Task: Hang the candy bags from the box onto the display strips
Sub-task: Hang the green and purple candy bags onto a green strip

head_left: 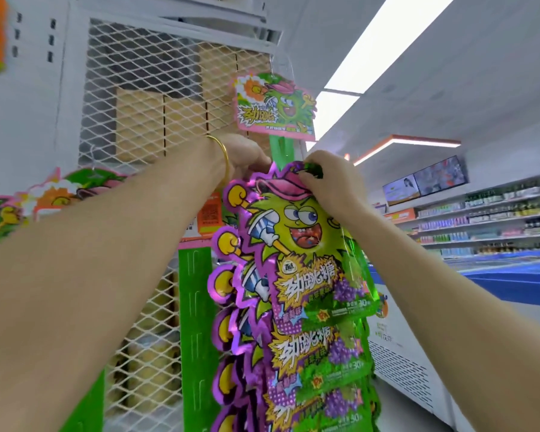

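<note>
A purple and green candy bag (306, 244) with a cartoon face hangs at the top of a green display strip (280, 151). My right hand (331, 179) pinches the bag's top edge against the strip. My left hand (243, 157) grips the strip beside the bag's top from the left, a gold bangle on its wrist. Several more bags of the same kind (318, 369) hang below it on the strip. The strip's header card (275, 106) sits above my hands. The box is not in view.
A second green strip (197, 322) hangs bare to the left, against a white wire mesh panel (144, 98). More header cards (56, 191) show at far left. Store shelves (487, 219) and a blue freezer edge (512, 275) lie to the right.
</note>
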`<state>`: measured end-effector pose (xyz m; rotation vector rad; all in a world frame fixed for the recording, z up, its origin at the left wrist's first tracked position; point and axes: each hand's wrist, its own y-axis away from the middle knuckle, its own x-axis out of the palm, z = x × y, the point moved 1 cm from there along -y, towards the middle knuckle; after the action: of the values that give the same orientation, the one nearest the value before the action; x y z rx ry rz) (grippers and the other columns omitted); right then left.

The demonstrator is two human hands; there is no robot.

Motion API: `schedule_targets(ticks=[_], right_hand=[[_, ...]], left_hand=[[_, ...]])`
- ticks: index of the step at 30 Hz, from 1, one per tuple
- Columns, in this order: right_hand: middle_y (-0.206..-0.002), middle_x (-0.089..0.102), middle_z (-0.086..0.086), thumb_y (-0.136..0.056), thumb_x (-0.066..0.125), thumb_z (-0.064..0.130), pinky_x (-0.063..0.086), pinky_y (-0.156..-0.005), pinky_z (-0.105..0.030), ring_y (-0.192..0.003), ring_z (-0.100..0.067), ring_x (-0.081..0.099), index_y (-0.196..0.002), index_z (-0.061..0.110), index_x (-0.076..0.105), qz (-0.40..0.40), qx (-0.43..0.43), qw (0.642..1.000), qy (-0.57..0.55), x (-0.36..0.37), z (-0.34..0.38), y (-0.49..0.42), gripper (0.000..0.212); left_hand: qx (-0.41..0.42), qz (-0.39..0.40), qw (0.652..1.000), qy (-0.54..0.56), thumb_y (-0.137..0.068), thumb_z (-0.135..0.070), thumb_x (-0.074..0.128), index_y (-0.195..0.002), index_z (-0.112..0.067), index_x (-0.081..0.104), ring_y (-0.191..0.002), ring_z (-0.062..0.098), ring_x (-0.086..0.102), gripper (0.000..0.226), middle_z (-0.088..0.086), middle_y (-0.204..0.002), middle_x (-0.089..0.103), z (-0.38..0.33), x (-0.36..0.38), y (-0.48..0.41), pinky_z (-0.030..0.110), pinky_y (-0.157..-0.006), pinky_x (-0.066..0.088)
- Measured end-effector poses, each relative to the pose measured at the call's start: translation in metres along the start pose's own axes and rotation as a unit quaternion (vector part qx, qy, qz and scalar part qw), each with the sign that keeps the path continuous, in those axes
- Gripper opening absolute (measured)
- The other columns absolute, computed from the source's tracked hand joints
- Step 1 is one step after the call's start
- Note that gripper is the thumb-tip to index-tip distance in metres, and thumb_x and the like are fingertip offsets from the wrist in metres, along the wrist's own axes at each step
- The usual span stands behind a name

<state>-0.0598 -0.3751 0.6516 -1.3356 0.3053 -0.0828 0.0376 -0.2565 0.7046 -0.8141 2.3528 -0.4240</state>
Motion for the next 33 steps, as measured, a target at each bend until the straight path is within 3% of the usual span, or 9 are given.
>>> schedule_targets(ticks=[3, 7, 9, 12, 17, 24, 26, 29, 33], right_hand=[[-0.092, 0.060, 0.000, -0.091, 0.056, 0.033, 0.044, -0.072, -0.032, -0.083, -0.020, 0.052, -0.103, 0.016, 0.060, -0.014, 0.002, 1.000, -0.012, -0.003, 0.003, -0.004, 0.021], [-0.096, 0.064, -0.001, -0.090, 0.057, 0.035, 0.048, -0.073, -0.035, -0.088, -0.024, 0.057, -0.101, 0.018, 0.059, -0.023, -0.013, 1.000, -0.011, -0.006, 0.011, -0.015, 0.021], [-0.094, 0.064, -0.001, -0.090, 0.057, 0.034, 0.047, -0.071, -0.034, -0.086, -0.024, 0.057, -0.100, 0.017, 0.059, -0.019, -0.017, 1.000, -0.003, -0.005, 0.014, -0.018, 0.020], [-0.095, 0.064, -0.002, -0.090, 0.056, 0.031, 0.042, -0.067, -0.031, -0.083, -0.023, 0.055, -0.101, 0.017, 0.059, -0.011, -0.020, 1.000, 0.007, -0.004, 0.015, -0.020, 0.019], [-0.092, 0.059, 0.001, -0.089, 0.057, 0.029, 0.037, -0.065, -0.028, -0.082, -0.019, 0.050, -0.101, 0.018, 0.060, 0.014, -0.019, 1.000, 0.000, -0.004, 0.012, -0.020, 0.017], [-0.089, 0.055, 0.001, -0.086, 0.061, 0.028, 0.046, -0.072, -0.035, -0.086, -0.023, 0.054, -0.100, 0.014, 0.063, 0.045, 0.002, 0.999, -0.030, -0.003, 0.007, -0.019, 0.020], [-0.090, 0.056, 0.001, -0.085, 0.062, 0.029, 0.048, -0.074, -0.036, -0.087, -0.024, 0.055, -0.098, 0.017, 0.064, 0.056, 0.010, 0.998, -0.042, -0.002, 0.005, -0.018, 0.017], [-0.096, 0.057, 0.000, -0.085, 0.063, 0.032, 0.048, -0.076, -0.037, -0.089, -0.023, 0.054, -0.100, 0.018, 0.061, 0.073, 0.013, 0.996, -0.039, 0.001, 0.001, -0.013, 0.020], [-0.097, 0.050, 0.001, -0.085, 0.065, 0.035, 0.038, -0.070, -0.030, -0.087, -0.019, 0.048, -0.106, 0.013, 0.052, 0.074, 0.028, 0.995, -0.066, 0.001, -0.002, -0.007, 0.033]], left_hand=[[0.011, 0.007, 1.000, 0.008, -0.099, -0.013, 0.040, -0.072, -0.008, 0.052, -0.042, 0.007, 0.055, 0.029, 0.001, -0.053, 0.061, -0.002, 0.002, 0.004, 0.016, -0.044, 0.045], [0.042, -0.052, 0.995, -0.069, -0.100, -0.031, 0.037, -0.130, -0.007, 0.049, -0.116, 0.017, 0.050, 0.040, 0.008, -0.133, 0.053, -0.006, 0.003, 0.006, 0.022, -0.085, 0.041], [0.043, -0.067, 0.993, -0.085, -0.097, -0.031, 0.046, -0.132, -0.007, 0.049, -0.106, 0.017, 0.053, 0.043, 0.007, -0.134, 0.052, -0.006, 0.003, 0.005, 0.022, -0.077, 0.044], [0.034, -0.068, 0.994, -0.079, -0.093, -0.022, 0.055, -0.123, -0.002, 0.056, -0.067, 0.012, 0.051, 0.036, 0.006, -0.097, 0.061, -0.008, 0.007, 0.006, 0.021, -0.048, 0.046], [0.032, -0.078, 0.994, -0.073, -0.091, -0.012, 0.058, -0.109, -0.002, 0.060, -0.072, 0.016, 0.054, 0.021, 0.006, -0.089, 0.060, -0.007, 0.008, 0.004, 0.025, -0.062, 0.045], [0.031, -0.083, 0.992, -0.084, -0.089, -0.007, 0.059, -0.079, -0.003, 0.057, -0.044, 0.012, 0.054, 0.011, 0.005, -0.071, 0.053, -0.006, 0.008, 0.012, 0.014, -0.034, 0.041], [0.045, -0.080, 0.992, -0.090, -0.086, -0.003, 0.062, -0.082, -0.001, 0.060, -0.050, 0.015, 0.061, 0.005, 0.010, -0.081, 0.060, -0.004, 0.009, 0.010, 0.019, -0.045, 0.050], [0.086, -0.089, 0.980, -0.155, -0.082, -0.001, 0.064, -0.109, 0.005, 0.062, -0.094, 0.026, 0.061, 0.028, 0.013, -0.102, 0.061, 0.001, 0.010, 0.011, 0.033, -0.083, 0.050], [0.143, -0.107, 0.952, -0.250, -0.084, -0.011, 0.066, -0.108, -0.002, 0.066, -0.087, 0.019, 0.056, 0.026, 0.007, -0.111, 0.063, 0.007, 0.011, 0.015, 0.023, -0.068, 0.043]])
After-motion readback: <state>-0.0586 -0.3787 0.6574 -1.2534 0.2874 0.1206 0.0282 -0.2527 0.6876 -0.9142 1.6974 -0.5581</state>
